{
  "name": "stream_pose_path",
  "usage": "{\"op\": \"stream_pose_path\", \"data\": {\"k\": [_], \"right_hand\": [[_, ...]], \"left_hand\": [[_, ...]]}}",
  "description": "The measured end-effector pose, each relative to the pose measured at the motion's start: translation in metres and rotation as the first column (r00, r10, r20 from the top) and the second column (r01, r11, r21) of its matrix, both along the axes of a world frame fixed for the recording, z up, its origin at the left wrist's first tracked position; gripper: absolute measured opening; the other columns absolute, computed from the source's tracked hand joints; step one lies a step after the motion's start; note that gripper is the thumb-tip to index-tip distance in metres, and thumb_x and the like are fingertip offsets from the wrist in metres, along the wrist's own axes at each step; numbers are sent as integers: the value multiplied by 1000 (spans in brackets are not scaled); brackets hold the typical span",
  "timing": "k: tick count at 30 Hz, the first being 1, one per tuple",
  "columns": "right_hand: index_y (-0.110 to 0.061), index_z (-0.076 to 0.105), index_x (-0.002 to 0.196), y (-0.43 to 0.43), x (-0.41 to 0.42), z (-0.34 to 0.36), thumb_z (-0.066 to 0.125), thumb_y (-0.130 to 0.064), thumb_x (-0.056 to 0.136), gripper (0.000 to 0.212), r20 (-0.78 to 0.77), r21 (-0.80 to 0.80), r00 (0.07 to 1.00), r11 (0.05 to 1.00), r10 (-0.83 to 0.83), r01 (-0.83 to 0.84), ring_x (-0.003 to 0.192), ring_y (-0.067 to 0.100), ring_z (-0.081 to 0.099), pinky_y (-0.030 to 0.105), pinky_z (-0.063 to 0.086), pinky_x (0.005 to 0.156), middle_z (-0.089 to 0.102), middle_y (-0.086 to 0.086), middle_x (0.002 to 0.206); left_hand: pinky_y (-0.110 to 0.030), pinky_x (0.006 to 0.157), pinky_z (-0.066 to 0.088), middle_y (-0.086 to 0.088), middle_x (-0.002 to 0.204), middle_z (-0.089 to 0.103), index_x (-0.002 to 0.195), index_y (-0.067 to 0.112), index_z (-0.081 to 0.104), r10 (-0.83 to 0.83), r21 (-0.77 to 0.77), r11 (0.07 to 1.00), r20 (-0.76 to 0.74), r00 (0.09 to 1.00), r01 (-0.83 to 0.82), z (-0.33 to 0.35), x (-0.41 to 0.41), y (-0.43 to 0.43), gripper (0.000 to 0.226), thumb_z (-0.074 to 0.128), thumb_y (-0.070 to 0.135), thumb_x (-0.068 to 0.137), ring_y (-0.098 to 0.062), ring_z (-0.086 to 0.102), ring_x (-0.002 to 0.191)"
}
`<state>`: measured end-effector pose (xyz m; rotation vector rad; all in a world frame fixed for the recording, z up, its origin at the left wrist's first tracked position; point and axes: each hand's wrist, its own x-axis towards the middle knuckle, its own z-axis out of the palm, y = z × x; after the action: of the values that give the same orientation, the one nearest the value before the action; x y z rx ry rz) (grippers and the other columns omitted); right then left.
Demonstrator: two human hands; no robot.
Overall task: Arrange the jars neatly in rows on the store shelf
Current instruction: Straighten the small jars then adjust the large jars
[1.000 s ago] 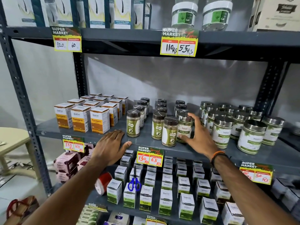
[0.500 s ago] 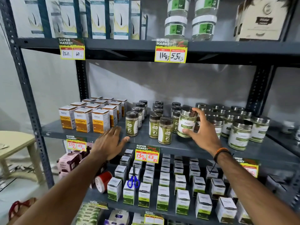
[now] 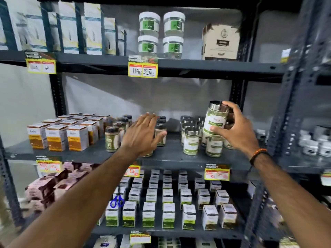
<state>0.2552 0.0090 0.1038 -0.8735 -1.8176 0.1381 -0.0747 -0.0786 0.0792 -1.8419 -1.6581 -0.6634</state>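
My right hand (image 3: 234, 127) grips a glass jar with a silver lid and green-white label (image 3: 215, 119), held in the air above the group of like silver-lidded jars (image 3: 191, 143) on the middle shelf (image 3: 170, 156). My left hand (image 3: 143, 134) hovers with fingers spread in front of the small dark-lidded spice jars (image 3: 111, 138), hiding a few of them. One spice jar (image 3: 160, 135) shows just right of my left thumb. The left hand holds nothing.
Orange-white turmeric boxes (image 3: 57, 136) fill the shelf's left end. The shelf above carries tall boxes, stacked gel jars (image 3: 161, 33) and a carton (image 3: 221, 42). Small green-white boxes (image 3: 168, 206) and blue scissors (image 3: 117, 202) lie on the lower shelf. A second rack (image 3: 308, 144) stands right.
My right hand has closed on a silver-lidded jar and lifted it off the shelf, up and to the right. My left hand left the shelf edge and rose in front of the spice jars.
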Motion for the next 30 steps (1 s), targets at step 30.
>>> {"op": "stream_pose_path", "data": {"k": [30], "right_hand": [[-25,17,163,76,96,-116,94,-27,74,118,-69,-328,965,920,-252,217,132,20,55,41,41,113,57,4,147]], "left_hand": [[-49,107,47,-6,161,43,155,19,36,20,-385,923,2,1000,-17,-115,70,103,97,9,86,90,-27,44,143]]}}
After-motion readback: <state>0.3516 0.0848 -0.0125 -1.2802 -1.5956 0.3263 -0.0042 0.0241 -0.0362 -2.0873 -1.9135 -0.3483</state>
